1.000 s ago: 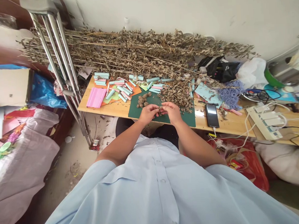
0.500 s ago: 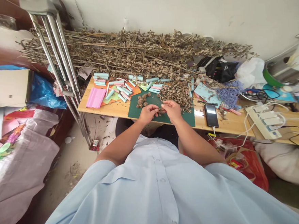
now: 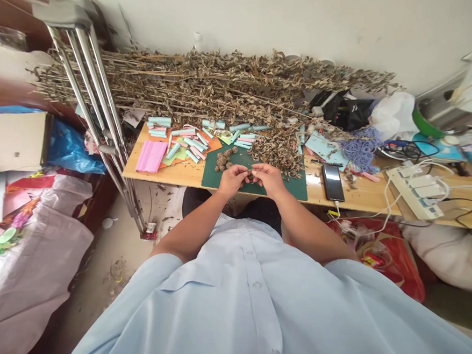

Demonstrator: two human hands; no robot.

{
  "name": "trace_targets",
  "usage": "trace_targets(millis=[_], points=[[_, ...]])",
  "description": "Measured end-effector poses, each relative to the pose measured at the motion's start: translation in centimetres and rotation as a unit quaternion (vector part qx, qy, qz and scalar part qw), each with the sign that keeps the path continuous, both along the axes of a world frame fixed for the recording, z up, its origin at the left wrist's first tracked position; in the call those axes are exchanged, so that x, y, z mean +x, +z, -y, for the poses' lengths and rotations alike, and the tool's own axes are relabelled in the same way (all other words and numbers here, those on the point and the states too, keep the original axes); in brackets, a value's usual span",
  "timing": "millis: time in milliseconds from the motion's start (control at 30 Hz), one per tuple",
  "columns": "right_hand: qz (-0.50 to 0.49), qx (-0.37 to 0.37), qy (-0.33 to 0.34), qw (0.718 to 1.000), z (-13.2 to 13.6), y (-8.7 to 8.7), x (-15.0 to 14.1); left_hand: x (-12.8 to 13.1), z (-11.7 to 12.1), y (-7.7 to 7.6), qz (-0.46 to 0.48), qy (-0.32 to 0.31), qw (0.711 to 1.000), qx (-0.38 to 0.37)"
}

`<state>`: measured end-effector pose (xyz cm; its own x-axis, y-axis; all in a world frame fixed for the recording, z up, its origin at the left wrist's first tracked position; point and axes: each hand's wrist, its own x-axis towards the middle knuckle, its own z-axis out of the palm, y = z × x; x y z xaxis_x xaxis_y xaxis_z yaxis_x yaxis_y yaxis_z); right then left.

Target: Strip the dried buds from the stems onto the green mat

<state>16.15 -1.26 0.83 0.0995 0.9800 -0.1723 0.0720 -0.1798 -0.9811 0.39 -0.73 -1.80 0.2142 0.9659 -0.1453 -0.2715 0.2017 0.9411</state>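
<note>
Over the front edge of a green cutting mat [image 3: 212, 177], my left hand [image 3: 233, 181] and my right hand [image 3: 269, 181] meet at the fingertips. Both are closed in a pinch on a small clump of dried leaves [image 3: 251, 177], mostly covered by the fingers. Just beyond my left hand lie several brown balls of rolled dried leaves [image 3: 224, 160]. A heap of loose dried leaves [image 3: 280, 149] spreads on the mat past my right hand.
Long dried plant stalks [image 3: 197, 82] lie along the wall. Pastel paper rolls [image 3: 195, 143] and a pink sheet [image 3: 151, 156] are at left. Rightward are a phone [image 3: 333, 182], a power strip [image 3: 415, 192] and purple yarn [image 3: 362, 149]. Metal crutches [image 3: 92, 84] stand left of the table.
My right hand has shifted slightly left, and its fingertips have come together with those of my left hand around the clump. My left hand has barely moved.
</note>
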Motion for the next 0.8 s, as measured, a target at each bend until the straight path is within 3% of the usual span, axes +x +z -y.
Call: trace_targets(millis=[167, 433, 800], points=[[-0.029, 0.005, -0.005, 1.0, 0.1, 0.9, -0.9, 0.1, 0.1, 0.3, -0.022, -0.004, 1.0, 0.013], [-0.008, 0.007, -0.005, 1.0, -0.4, 0.4, -0.4, 0.2, 0.2, 0.2, -0.035, 0.002, 0.999, 0.014], [0.008, 0.03, -0.077, 0.996, -0.5, 0.3, 0.5, 0.3, 0.2, 0.1, -0.036, 0.022, 0.999, -0.006]])
